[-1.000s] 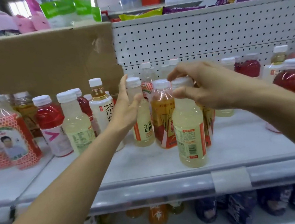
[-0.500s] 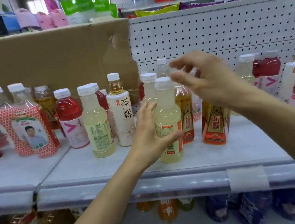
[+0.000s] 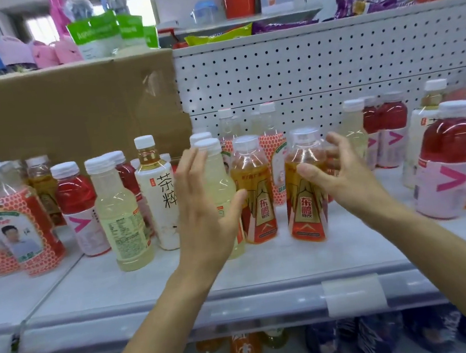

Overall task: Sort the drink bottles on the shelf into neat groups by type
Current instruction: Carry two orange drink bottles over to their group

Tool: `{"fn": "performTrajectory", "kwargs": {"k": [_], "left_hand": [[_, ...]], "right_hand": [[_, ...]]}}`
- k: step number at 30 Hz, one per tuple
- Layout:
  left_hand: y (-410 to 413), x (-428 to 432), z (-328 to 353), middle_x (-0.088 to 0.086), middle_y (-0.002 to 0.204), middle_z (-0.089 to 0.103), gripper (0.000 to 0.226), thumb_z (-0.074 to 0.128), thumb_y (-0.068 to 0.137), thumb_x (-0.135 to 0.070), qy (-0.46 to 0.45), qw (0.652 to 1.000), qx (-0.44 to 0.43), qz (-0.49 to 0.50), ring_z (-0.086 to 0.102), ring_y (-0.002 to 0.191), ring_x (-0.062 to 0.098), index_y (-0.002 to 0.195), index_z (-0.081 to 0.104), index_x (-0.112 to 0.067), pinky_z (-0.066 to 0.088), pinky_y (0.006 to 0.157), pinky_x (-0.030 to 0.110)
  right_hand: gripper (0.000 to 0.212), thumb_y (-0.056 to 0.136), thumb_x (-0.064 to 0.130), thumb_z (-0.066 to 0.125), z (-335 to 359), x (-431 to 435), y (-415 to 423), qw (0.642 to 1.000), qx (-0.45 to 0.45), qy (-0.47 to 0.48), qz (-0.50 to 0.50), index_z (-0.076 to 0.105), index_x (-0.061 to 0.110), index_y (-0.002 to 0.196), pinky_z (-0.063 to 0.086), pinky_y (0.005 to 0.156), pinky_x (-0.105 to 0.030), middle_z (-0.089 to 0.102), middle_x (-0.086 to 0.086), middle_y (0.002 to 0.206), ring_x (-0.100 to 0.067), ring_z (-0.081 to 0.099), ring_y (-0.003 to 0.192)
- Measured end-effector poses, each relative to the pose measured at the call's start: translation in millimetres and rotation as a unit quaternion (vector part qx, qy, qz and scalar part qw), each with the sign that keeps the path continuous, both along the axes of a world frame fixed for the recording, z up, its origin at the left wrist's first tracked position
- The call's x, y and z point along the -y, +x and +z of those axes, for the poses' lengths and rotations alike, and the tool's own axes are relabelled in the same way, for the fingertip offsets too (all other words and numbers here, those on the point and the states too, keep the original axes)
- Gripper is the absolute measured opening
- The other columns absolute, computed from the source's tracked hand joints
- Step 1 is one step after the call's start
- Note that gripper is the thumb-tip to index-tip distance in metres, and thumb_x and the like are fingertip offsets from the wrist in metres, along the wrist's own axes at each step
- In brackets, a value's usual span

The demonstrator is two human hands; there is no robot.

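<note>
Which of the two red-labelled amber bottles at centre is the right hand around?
The right amber bottle: the right hand curls round it, thumb on its front. The left amber bottle stands free of that hand.

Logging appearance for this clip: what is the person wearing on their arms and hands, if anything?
Nothing shows. The left hand and right hand are bare, with no gloves, rings or markings visible. The left forearm and right forearm are bare too, right down to the frame edge: no sleeve, watch or bracelet is in view. The picture is too soft to judge the nails.
</note>
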State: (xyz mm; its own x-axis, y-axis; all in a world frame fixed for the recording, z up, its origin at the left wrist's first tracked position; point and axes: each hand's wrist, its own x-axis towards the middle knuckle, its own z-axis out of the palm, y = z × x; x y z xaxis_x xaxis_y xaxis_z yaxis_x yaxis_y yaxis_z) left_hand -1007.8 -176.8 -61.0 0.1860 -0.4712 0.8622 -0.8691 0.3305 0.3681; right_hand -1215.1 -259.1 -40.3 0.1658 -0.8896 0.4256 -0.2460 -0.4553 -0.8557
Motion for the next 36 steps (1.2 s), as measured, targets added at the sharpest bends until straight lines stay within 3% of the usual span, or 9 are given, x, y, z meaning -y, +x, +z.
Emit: {"fn": "performTrajectory", "kwargs": {"k": [2, 5, 9, 12, 16, 21, 26, 29, 36], "left_hand": [[-19, 7, 17, 0.01, 0.153, 0.033, 0.072, 0.071, 0.09, -0.018, -0.016, 0.999, 0.023, -0.046, 0.026, 0.145, 0.017, 0.149, 0.032, -0.006, 0.017, 0.121, 0.022], [-43, 28, 47, 0.008, 0.156, 0.027, 0.069, 0.06, 0.097, -0.022, 0.071, 0.996, 0.011, -0.056, 0.024, 0.146, 0.019, 0.153, 0.023, -0.01, 0.018, 0.118, 0.024], [-53, 61, 62, 0.014, 0.154, 0.029, 0.058, 0.046, 0.102, -0.028, 0.198, 0.976, 0.075, 0.055, 0.024, 0.143, 0.032, 0.152, 0.024, -0.009, 0.019, 0.117, 0.041], [-55, 70, 62, 0.014, 0.135, 0.042, 0.035, 0.04, 0.103, -0.017, 0.221, 0.967, 0.092, 0.085, 0.04, 0.124, 0.034, 0.137, 0.045, -0.01, 0.033, 0.104, 0.04], [-55, 73, 62, 0.01, 0.125, 0.047, 0.026, 0.041, 0.103, -0.017, 0.208, 0.977, 0.032, 0.035, 0.048, 0.116, 0.029, 0.126, 0.053, -0.015, 0.04, 0.103, 0.04], [-70, 65, 58, 0.004, 0.13, 0.047, 0.037, 0.046, 0.102, -0.03, 0.181, 0.98, -0.042, -0.065, 0.054, 0.116, 0.022, 0.137, 0.045, -0.019, 0.046, 0.103, 0.045], [-72, 51, 17, -0.002, 0.152, 0.04, 0.092, 0.07, 0.076, -0.063, 0.19, 0.961, -0.184, -0.081, 0.046, 0.135, 0.019, 0.148, 0.014, -0.046, 0.042, 0.109, 0.051], [-80, 43, -10, -0.007, 0.142, 0.047, 0.101, 0.082, 0.071, -0.051, 0.226, 0.948, -0.217, -0.049, 0.049, 0.129, 0.014, 0.146, 0.016, -0.041, 0.044, 0.108, 0.047], [-98, 26, -15, -0.012, 0.138, 0.046, 0.095, 0.08, 0.08, -0.034, 0.179, 0.95, -0.249, -0.051, 0.047, 0.128, 0.007, 0.15, 0.016, -0.031, 0.04, 0.109, 0.032]], "right_hand": [[0.091, 0.079, 0.04, 0.076, -5, 4, 4, 1.0, 0.0, 0.012, 0.022, 0.021, 0.026, 0.15, 0.048, 0.102, -0.043, 0.049, 0.016, 0.117, -0.012, 0.055, 0.113], [0.087, 0.077, 0.038, 0.079, -8, 9, 10, 0.999, -0.015, -0.005, 0.029, 0.026, 0.026, 0.146, 0.048, 0.095, -0.032, 0.05, 0.019, 0.113, -0.006, 0.055, 0.107], [0.07, 0.082, 0.031, 0.077, -10, 12, 4, 0.998, -0.023, -0.028, 0.046, 0.032, 0.023, 0.136, 0.046, 0.076, -0.009, 0.046, 0.027, 0.103, 0.017, 0.054, 0.088], [0.071, 0.08, 0.033, 0.078, -13, 15, -11, 0.998, -0.011, -0.034, 0.054, 0.034, 0.022, 0.136, 0.05, 0.084, -0.019, 0.054, 0.02, 0.11, 0.012, 0.056, 0.096], [0.064, 0.081, 0.03, 0.077, -14, 18, -38, 0.996, -0.016, -0.036, 0.074, 0.035, 0.028, 0.13, 0.048, 0.072, -0.011, 0.056, 0.016, 0.113, 0.009, 0.057, 0.097], [0.066, 0.079, 0.03, 0.077, -17, 21, -58, 0.994, -0.002, -0.034, 0.105, 0.035, 0.034, 0.13, 0.049, 0.068, -0.004, 0.056, 0.018, 0.117, 0.018, 0.057, 0.096], [0.086, 0.072, 0.027, 0.084, -32, 23, -60, 0.99, 0.015, -0.02, 0.14, 0.031, 0.03, 0.14, 0.052, 0.081, -0.015, 0.054, 0.025, 0.114, 0.015, 0.059, 0.099], [0.087, 0.073, 0.034, 0.082, -43, 24, -60, 0.989, -0.002, -0.017, 0.149, 0.028, 0.031, 0.141, 0.05, 0.08, -0.013, 0.053, 0.015, 0.123, 0.007, 0.058, 0.107], [0.076, 0.076, 0.034, 0.079, -44, 21, -62, 0.984, 0.032, -0.005, 0.178, 0.034, 0.027, 0.137, 0.052, 0.093, -0.031, 0.059, 0.009, 0.124, -0.005, 0.06, 0.112]]}}
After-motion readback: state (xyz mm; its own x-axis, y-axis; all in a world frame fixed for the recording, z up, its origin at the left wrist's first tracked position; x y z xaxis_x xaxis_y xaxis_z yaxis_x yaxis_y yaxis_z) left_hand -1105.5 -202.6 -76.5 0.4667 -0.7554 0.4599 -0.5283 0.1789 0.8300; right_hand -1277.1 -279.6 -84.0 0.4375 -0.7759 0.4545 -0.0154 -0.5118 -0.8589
